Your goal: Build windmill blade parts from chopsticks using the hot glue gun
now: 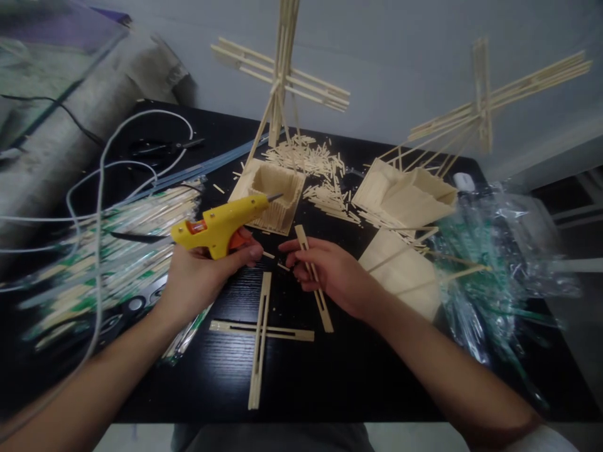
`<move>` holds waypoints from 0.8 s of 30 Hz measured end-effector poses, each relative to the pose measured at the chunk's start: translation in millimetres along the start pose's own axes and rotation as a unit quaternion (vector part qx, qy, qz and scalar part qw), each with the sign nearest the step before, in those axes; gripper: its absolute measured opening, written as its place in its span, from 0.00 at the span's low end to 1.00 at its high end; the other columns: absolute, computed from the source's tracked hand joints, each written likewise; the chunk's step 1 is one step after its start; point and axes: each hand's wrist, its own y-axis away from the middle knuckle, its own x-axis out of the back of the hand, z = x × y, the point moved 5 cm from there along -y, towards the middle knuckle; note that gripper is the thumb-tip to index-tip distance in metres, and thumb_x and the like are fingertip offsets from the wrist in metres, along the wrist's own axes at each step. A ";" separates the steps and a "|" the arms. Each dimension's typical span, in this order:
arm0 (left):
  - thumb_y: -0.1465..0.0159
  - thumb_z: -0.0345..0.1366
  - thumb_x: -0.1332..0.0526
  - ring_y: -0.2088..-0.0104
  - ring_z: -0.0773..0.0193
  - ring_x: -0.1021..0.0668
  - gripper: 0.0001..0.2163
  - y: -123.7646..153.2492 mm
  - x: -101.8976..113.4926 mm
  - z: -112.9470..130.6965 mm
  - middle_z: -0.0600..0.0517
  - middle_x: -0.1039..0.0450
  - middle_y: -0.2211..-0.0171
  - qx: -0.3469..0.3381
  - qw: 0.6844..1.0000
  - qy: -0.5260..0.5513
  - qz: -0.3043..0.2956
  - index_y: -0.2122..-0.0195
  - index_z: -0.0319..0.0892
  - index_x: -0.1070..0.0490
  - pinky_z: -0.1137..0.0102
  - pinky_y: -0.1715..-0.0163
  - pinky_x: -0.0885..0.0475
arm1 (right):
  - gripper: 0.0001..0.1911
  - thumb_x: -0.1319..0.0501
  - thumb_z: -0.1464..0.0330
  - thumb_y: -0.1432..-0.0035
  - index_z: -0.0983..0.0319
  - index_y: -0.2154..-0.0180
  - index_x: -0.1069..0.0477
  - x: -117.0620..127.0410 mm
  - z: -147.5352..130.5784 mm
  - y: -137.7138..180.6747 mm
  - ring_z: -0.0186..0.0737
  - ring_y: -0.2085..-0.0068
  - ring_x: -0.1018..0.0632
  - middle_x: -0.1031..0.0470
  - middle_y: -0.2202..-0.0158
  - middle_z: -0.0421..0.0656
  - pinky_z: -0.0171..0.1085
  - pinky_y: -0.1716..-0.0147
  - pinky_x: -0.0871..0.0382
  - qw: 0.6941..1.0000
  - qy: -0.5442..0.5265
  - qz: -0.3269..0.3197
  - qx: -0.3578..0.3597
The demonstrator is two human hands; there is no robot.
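Beside plastic packets (81, 277) of sticks (162, 204), left hand (201, 276) grips a glue gun (221, 220), right hand (336, 273) a slotted strip (302, 236).

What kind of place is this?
It looks like a craft workspace indoors: the left hand holds a yellow glue gun, and short sticks and stick-built models sit on the black tabletop.
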 end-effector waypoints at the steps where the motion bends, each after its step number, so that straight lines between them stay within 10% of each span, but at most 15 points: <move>1: 0.47 0.42 0.20 0.68 0.57 0.16 0.13 0.0 1.2 -0.1 0.53 0.16 0.69 -0.004 1.000 -0.006 0.009 0.67 0.46 0.19 0.65 0.64 0.17 | 0.11 0.37 0.73 0.41 0.65 0.57 0.20 2.6 1.1 0.6 0.29 0.72 0.30 0.27 0.67 0.39 0.29 0.76 0.40 1.000 -0.025 -0.001 -0.001; 10: 0.49 0.43 0.17 0.59 0.51 0.13 0.13 7.1 1.6 -6.0 0.53 0.14 0.62 0.007 1.000 -0.019 0.020 0.66 0.50 0.17 0.59 0.56 0.14 | 0.13 0.36 0.68 0.30 0.61 0.46 0.29 -0.4 18.1 2.3 0.40 0.63 0.14 0.18 0.66 0.41 0.39 0.61 0.17 0.992 -0.050 -0.089 0.075; 14: 0.49 0.42 0.17 0.60 0.52 0.13 0.13 9.1 0.6 -7.0 0.54 0.14 0.63 0.009 1.000 -0.013 0.019 0.66 0.51 0.17 0.59 0.56 0.14 | 0.09 0.38 0.64 0.28 0.60 0.50 0.32 -5.3 22.4 2.6 0.36 0.73 0.18 0.17 0.62 0.42 0.31 0.82 0.32 0.992 -0.011 -0.101 0.073; 24: 0.48 0.39 0.20 0.64 0.54 0.13 0.08 16.8 -8.8 1.8 0.55 0.14 0.66 -0.017 0.999 -0.032 -0.004 0.69 0.50 0.17 0.62 0.57 0.13 | 0.20 0.19 0.62 0.49 0.60 0.56 0.17 -4.0 15.9 7.1 0.28 0.73 0.33 0.25 0.69 0.35 0.31 0.74 0.40 0.995 -0.038 -0.056 0.077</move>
